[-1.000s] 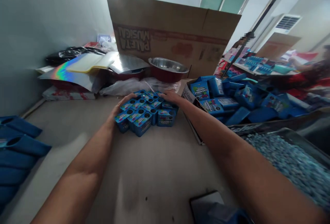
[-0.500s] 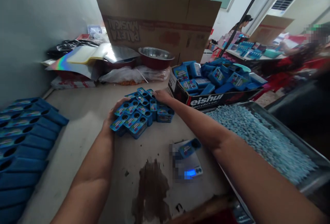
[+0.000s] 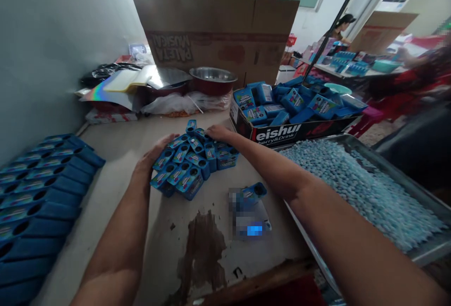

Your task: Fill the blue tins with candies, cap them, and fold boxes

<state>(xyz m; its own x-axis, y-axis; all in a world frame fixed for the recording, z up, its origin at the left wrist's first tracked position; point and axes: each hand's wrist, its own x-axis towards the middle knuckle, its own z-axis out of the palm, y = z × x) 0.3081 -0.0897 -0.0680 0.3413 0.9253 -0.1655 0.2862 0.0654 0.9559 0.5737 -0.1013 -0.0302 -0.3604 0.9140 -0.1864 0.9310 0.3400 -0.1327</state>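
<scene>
A cluster of small blue boxes (image 3: 188, 181) with round dark holes in their printed tops stands on the table between my hands. My left hand (image 3: 155, 151) lies along the cluster's left side, its fingers stretched toward the back. At the back right, my right hand (image 3: 218, 133) is bent over the boxes, fingertips against them and partly hidden. One box at the far end sits slightly apart. Closer to me, a single blue box (image 3: 252, 193) rests on a small digital scale (image 3: 255, 214) with a lit blue display, partly blurred.
Rows of blue boxes (image 3: 45, 193) stand at left. On the right are a carton (image 3: 282, 132) heaped with blue boxes and a metal tray (image 3: 433, 249) of pale blue candies. A metal bowl (image 3: 213, 75) and large cardboard (image 3: 218, 19) stand behind. Other people are at the far right.
The boxes between my hands have shifted slightly, and one at the back now stands out from the others. Both hands stay against the cluster. The camera view has turned a little.
</scene>
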